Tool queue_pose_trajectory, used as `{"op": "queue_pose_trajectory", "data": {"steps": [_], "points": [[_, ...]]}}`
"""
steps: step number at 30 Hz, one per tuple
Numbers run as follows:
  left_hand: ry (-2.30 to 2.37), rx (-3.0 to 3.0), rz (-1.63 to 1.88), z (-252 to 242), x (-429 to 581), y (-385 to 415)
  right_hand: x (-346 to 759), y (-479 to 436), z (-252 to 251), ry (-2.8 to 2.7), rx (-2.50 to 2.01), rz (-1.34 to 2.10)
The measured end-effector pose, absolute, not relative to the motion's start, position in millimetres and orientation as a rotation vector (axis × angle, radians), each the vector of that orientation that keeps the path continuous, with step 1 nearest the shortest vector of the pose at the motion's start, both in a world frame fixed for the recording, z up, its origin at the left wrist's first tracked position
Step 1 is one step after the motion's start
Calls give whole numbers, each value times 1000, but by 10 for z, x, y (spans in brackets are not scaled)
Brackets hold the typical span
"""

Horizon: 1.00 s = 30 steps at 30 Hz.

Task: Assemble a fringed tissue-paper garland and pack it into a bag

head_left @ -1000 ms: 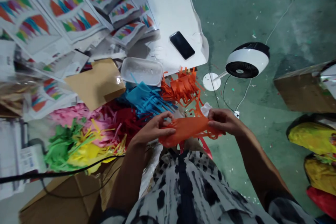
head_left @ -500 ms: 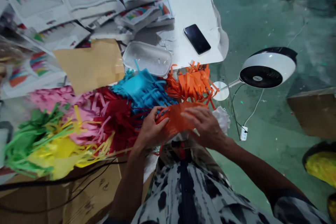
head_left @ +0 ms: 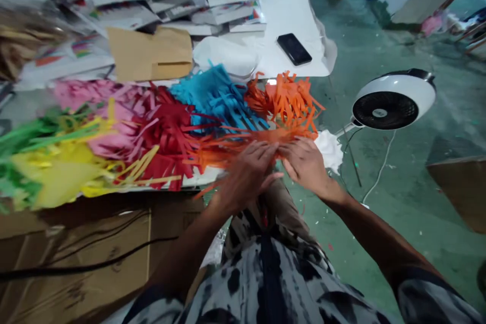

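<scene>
An orange fringed paper sheet [head_left: 243,144] stretches across the middle of the view, blurred by motion, and its cut strips fan out to the left over the red paper. My left hand [head_left: 246,174] and my right hand [head_left: 304,164] are close together and grip its near part. Beside them lie further fringed sheets: a pile of orange [head_left: 284,101], blue [head_left: 216,98], red [head_left: 163,131], pink [head_left: 102,104], yellow [head_left: 63,172] and green [head_left: 23,136].
A black phone [head_left: 294,49] lies on a white table top [head_left: 292,10]. Behind the fringed paper are a kraft envelope [head_left: 150,53] and stacks of printed sheets [head_left: 224,12]. A white fan [head_left: 393,101] stands on the green floor, with white tissue [head_left: 329,149] near my right hand.
My hands have drawn closer together, and the orange sheet's strips now spread left over the red paper. The whole view has shifted as my head moved.
</scene>
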State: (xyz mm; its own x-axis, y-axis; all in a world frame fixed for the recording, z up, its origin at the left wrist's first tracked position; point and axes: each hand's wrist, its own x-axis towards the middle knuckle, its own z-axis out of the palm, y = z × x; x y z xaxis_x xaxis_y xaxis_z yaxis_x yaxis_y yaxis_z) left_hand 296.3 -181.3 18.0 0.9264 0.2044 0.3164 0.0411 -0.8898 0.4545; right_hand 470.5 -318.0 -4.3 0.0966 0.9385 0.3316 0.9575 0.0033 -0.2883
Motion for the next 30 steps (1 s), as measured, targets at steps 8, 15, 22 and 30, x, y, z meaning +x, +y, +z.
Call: {"op": "queue_pose_trajectory", "data": {"steps": [8,15,22,30], "points": [[247,2666,680,-51,2918,-1867,4676,-3188,-30,-1890,-1980,-214],[266,2607,715,-116,2751,-1769,4967,-3537,-19,-1931,-1980,-249],[367,2380,787,-122,2703,-1779,5515,-3974,-83,-1646,-2027,-122],[79,2522,689,-122,2736,-1847,5694,-3857,-278,-1248,-2207,-353]]}}
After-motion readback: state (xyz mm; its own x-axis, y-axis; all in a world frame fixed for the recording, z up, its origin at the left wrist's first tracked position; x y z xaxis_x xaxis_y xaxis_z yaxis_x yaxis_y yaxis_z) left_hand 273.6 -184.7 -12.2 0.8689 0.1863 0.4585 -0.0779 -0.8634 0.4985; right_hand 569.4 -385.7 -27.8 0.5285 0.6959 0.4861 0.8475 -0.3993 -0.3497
